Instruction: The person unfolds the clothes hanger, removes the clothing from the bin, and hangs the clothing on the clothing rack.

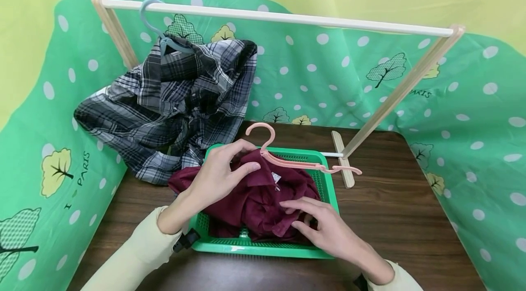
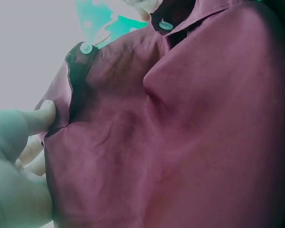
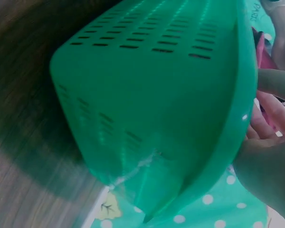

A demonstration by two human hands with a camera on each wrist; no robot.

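A maroon shirt (image 1: pixel 263 208) with white buttons lies bunched in a green basket (image 1: pixel 263 249). A pink hanger (image 1: pixel 291 163) rests at its collar, hook upward; its right arm shows outside the cloth, while its left part is hidden. My left hand (image 1: pixel 222 170) pinches the collar edge, the thumb on top and the other fingers behind, as the left wrist view shows. Over the shirt's right front, my right hand (image 1: pixel 324 227) has loosely bent fingers, thumb and index finger apart at the cloth. In the right wrist view the basket's outer wall (image 3: pixel 147 95) covers part of that hand's surroundings.
Behind the basket stands a rack with a white rail (image 1: pixel 279 14) and wooden legs. A black and grey plaid shirt (image 1: pixel 176 94) hangs at its left on a blue hanger (image 1: pixel 149 17). The dark wooden table (image 1: pixel 394 218) carries everything; polka-dot cloth surrounds it.
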